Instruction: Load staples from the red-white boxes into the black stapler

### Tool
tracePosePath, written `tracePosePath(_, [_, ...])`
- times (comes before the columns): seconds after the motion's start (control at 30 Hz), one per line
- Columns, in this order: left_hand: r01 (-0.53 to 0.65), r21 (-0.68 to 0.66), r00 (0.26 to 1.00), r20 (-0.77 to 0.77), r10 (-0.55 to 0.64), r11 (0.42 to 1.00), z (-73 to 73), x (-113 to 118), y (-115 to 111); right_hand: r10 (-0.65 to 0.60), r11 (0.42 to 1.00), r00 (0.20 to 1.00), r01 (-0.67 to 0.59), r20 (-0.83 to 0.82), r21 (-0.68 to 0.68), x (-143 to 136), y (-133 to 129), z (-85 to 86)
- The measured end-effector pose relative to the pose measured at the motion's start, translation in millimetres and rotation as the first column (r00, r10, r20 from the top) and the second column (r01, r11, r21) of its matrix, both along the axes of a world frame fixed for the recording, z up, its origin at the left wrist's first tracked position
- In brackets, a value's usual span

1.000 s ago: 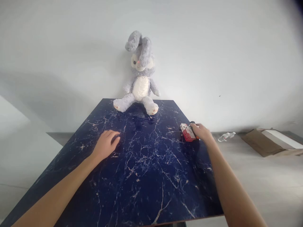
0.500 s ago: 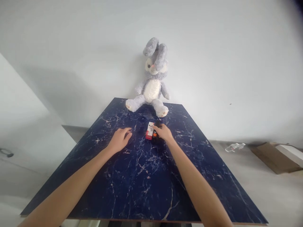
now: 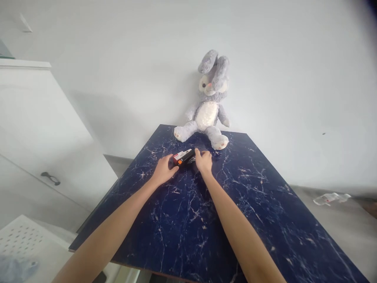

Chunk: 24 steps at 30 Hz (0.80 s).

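Note:
A small red-and-white box [image 3: 178, 155] and a black box [image 3: 187, 155] with an orange patch lie side by side, slanted, between my hands over the table's far half. My left hand [image 3: 165, 169] is closed on their near left end, thumb at the near side and fingers behind. At the far right end, my right hand [image 3: 204, 160] has its fingers curled, with the thumb against the black box. A grey plush rabbit [image 3: 207, 114] with a white belly sits just beyond, leaning on the wall.
The dark blue marbled table [image 3: 182, 220] stands against a pale wall [image 3: 132, 59]. A white cabinet [image 3: 38, 118] with a dark handle is at the left. Below it is a white perforated surface [image 3: 22, 239]. Clear plastic packaging [image 3: 331, 198] lies on the floor at right.
My left hand has moved in and gripped the boxes, which have turned from nearly upright to slanted. My right hand has shifted to their far end. The view has swung left.

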<state>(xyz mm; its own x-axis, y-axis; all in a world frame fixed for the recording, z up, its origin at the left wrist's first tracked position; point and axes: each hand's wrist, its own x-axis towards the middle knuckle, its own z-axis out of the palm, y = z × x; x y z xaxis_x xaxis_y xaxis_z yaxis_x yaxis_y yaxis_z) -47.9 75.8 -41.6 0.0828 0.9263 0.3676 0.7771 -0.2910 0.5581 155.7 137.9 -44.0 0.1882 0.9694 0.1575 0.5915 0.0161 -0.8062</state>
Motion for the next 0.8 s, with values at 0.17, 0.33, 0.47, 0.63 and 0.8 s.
tracePosePath(0.17, [0.037,-0.055,0.996,-0.084,-0.041,0.998,-3.7,2,6,0.139,0.99,0.989,-0.139,-0.04,0.01,18,15,6.0])
tracePosePath(0.33, [0.04,-0.049,0.997,-0.058,-0.043,0.998,-5.7,-11,10,0.16,0.987,0.987,-0.16,0.013,-0.024,-13,13,6.4])
tracePosePath(0.47, [0.064,-0.082,0.998,0.034,-0.061,0.995,-0.2,-44,9,0.169,0.986,0.986,-0.169,0.007,-0.004,-50,-3,5.5])
tracePosePath(0.63, [0.211,-0.227,0.962,0.223,-0.16,0.951,15.0,-74,4,0.219,0.972,0.976,-0.219,0.014,0.083,-59,-19,1.4])
tracePosePath(0.8, [0.245,-0.288,0.937,0.317,-0.15,0.926,18.3,-77,5,0.231,0.967,0.97,-0.221,-0.074,0.125,-27,-6,-4.5])
